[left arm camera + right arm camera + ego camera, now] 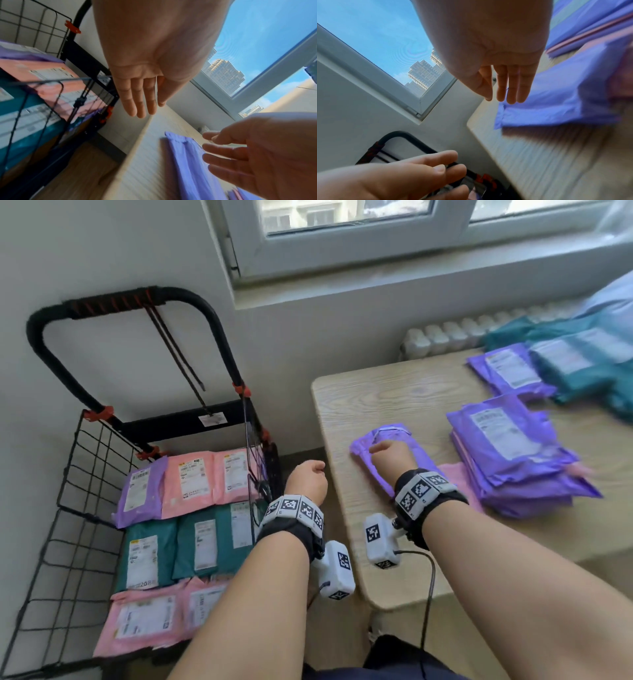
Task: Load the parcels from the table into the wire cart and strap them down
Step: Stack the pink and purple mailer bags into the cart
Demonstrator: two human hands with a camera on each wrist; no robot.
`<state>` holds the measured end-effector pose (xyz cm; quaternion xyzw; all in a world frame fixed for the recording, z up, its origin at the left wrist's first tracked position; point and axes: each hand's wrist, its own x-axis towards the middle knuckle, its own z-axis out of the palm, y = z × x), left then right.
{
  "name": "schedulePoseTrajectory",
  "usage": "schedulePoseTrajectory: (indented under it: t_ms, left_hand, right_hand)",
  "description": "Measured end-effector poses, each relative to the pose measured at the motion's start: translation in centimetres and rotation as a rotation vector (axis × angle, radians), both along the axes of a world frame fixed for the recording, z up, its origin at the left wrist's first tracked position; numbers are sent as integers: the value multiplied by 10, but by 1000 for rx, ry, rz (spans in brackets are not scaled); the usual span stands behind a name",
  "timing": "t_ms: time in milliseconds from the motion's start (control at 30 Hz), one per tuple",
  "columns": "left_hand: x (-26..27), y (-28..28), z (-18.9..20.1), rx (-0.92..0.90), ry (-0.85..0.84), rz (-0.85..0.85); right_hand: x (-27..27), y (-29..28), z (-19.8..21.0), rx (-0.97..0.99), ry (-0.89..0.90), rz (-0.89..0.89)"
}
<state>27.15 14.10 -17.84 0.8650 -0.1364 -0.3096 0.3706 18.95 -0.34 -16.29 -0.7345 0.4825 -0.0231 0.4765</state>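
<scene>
The black wire cart (68,474) stands on the floor at left, holding pink, teal and purple parcels (191,484) lying flat. On the wooden table (394,392) a single purple parcel (387,436) lies near the left edge. My right hand (390,455) is over it with fingers (510,83) straight and empty; I cannot tell whether they touch the parcel (547,105). My left hand (306,477) hangs between cart and table edge, fingers (139,98) straight, holding nothing. Black elastic straps (178,361) hang from the cart handle (113,302).
A stack of purple parcels (507,450) sits right of my right hand, with a pink one (455,474) beneath. Another purple parcel (510,371) and teal parcels (582,364) lie at the table's far right. A radiator (462,333) and a window are behind.
</scene>
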Motion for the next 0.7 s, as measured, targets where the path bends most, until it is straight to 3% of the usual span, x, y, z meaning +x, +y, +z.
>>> schedulePoseTrajectory:
  t_ms: [300,700]
  left_hand:
    - [-78,-67,-17,93,51,-139]
    - [-108,-104,-35,146,75,-125]
  right_hand:
    - [-84,-73,-16,-72,164,-67]
    - [-89,-97,-41,-48,267,68]
